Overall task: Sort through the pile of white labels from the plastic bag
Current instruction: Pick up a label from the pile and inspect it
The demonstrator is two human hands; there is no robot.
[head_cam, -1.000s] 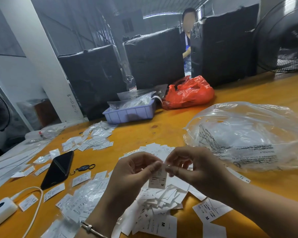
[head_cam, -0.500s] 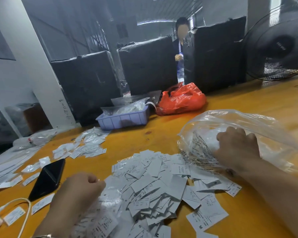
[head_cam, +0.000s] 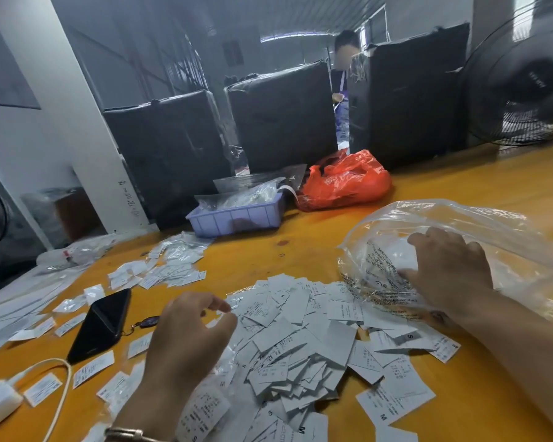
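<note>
**Size letters on a heap of labels**

The pile of white labels [head_cam: 300, 339] lies on the yellow tabletop [head_cam: 300, 250], printed S, XS and M. Left hand [head_cam: 189, 339] hovers over it, fingers loosely curled, empty. Right hand [head_cam: 450, 269] presses flat on the clear plastic bag [head_cam: 492, 231], whose print is unreadable.

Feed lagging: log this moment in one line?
stage: sorting | left hand: open over pile of white paper labels | right hand: flat on clear plastic bag
</note>
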